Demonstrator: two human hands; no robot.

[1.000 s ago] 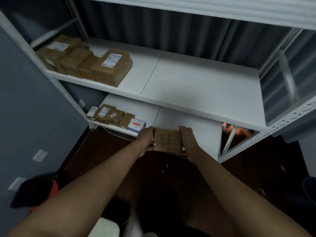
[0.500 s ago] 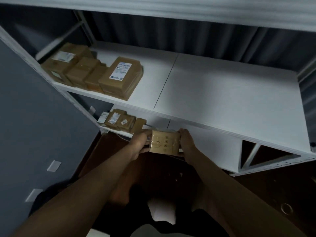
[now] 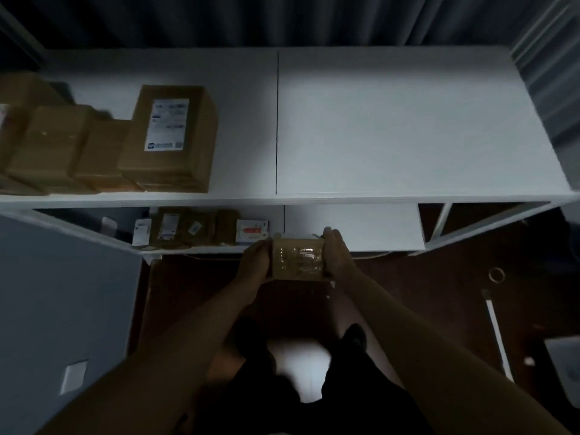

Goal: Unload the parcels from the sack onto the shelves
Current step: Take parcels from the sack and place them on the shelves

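A small brown cardboard parcel (image 3: 298, 259) with shiny tape across its top is held between both hands, just in front of the lower shelf (image 3: 354, 227). My left hand (image 3: 255, 262) grips its left end and my right hand (image 3: 337, 252) grips its right end. On that lower shelf, to the left, stands a row of small parcels (image 3: 194, 227), the nearest a white box with red print (image 3: 252, 230). The upper shelf (image 3: 392, 127) carries several brown boxes at its left, the largest with a white label (image 3: 171, 136). A white shape, perhaps the sack (image 3: 299, 368), lies blurred by my legs.
A blue-grey wall panel (image 3: 62, 293) stands close on the left. Dark curtains (image 3: 282, 20) hang behind the shelving. The floor is dark brown, with a white strip (image 3: 499, 334) and a pale object (image 3: 565, 368) at the right. The upper shelf's right half is bare white board.
The view has tilted down and swung to face the shelves squarely. Both hands keep hold of the small parcel, which stays at the lower shelf's front edge.
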